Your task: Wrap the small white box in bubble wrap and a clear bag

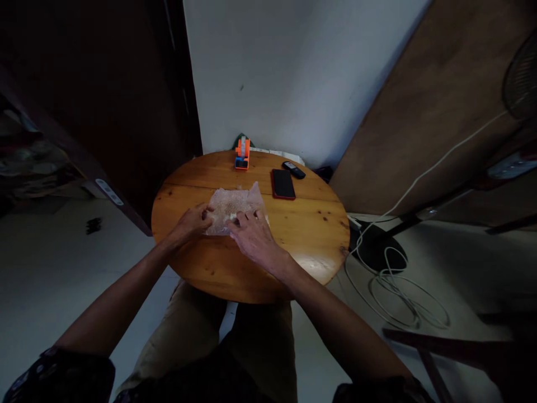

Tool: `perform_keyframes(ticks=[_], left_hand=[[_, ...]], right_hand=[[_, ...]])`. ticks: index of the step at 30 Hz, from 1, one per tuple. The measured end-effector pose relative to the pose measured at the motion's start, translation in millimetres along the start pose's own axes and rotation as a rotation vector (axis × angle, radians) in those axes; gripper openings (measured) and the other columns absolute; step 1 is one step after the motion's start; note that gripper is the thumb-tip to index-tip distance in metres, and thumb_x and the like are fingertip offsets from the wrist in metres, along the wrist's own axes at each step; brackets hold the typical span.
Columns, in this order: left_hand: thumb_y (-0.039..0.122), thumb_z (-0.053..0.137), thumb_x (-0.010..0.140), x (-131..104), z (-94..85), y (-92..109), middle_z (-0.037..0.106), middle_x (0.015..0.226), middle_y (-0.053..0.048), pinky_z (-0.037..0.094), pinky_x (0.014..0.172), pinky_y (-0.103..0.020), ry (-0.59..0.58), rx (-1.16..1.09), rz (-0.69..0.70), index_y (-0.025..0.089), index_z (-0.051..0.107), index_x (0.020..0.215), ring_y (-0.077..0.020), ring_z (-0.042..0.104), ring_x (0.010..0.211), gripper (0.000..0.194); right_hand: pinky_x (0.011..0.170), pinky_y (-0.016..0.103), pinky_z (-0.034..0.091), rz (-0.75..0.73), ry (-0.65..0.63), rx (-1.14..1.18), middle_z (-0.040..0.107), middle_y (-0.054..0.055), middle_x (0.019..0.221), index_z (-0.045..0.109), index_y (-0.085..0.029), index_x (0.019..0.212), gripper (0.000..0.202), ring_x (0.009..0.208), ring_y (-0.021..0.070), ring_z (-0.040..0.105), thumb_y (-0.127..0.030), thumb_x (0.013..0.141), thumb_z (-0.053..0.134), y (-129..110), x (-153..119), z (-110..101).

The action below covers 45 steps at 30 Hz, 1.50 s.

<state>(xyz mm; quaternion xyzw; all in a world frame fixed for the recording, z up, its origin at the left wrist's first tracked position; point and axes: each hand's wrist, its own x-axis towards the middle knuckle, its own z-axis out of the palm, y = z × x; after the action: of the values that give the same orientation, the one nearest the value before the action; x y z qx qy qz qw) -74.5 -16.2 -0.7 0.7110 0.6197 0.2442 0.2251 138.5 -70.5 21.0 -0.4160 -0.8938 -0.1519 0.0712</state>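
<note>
A crumpled sheet of clear bubble wrap (pixel 235 200) lies on the round wooden table (pixel 306 235), one corner standing up at its far right. My left hand (pixel 195 220) grips its left edge with thumb and fingers curled together. Bent over the near right part of the sheet, my right hand (pixel 255 238) has its fingertips pressed into the plastic. A small whitish patch shows by the right fingertips; whether something lies inside the wrap I cannot tell.
An orange tape dispenser (pixel 242 154) stands at the table's far edge. Right of the wrap lie a dark phone with a red edge (pixel 283 184) and a black handset (pixel 293 169). A white cable (pixel 390 280) coils on the floor at right, beside a fan's base (pixel 380 249).
</note>
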Motion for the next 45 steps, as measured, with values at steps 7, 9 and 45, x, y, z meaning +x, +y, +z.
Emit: perform_keyframes(ticks=[7, 9, 45], left_hand=[[0.046, 0.062, 0.074, -8.6, -20.0, -0.9, 0.073, 0.088, -0.006, 0.046, 0.066, -0.027, -0.062, 0.143, -0.176, 0.018, 0.071, 0.099, -0.0224, 0.067, 0.083, 0.039], [0.048, 0.064, 0.073, -7.8, -22.8, 0.2, 0.074, 0.085, -0.006, 0.045, 0.063, -0.026, -0.100, 0.166, -0.208, 0.017, 0.072, 0.098, -0.0221, 0.068, 0.078, 0.041], [0.037, 0.063, 0.063, -4.4, 16.3, 50.8, 0.055, 0.056, 0.003, 0.037, 0.052, -0.023, -0.094, -0.618, -0.058, 0.019, 0.054, 0.062, -0.0107, 0.049, 0.053, 0.020]], right_hand=[[0.091, 0.045, 0.038, -0.040, 0.018, -0.036, 0.066, 0.014, 0.112, 0.063, -0.019, 0.123, 0.029, 0.104, 0.0296, 0.058, -0.019, 0.097, 0.051, 2.8, 3.9, 3.0], [0.091, 0.046, 0.039, -0.044, 0.012, -0.043, 0.067, 0.014, 0.111, 0.065, -0.020, 0.121, 0.027, 0.103, 0.0303, 0.059, -0.019, 0.097, 0.052, 2.9, 5.6, 3.0], [0.095, 0.040, 0.031, 0.030, -0.034, 0.206, 0.073, 0.014, 0.107, 0.059, -0.012, 0.119, 0.036, 0.103, 0.0259, 0.063, -0.003, 0.086, 0.048, 18.7, 2.6, -6.6]])
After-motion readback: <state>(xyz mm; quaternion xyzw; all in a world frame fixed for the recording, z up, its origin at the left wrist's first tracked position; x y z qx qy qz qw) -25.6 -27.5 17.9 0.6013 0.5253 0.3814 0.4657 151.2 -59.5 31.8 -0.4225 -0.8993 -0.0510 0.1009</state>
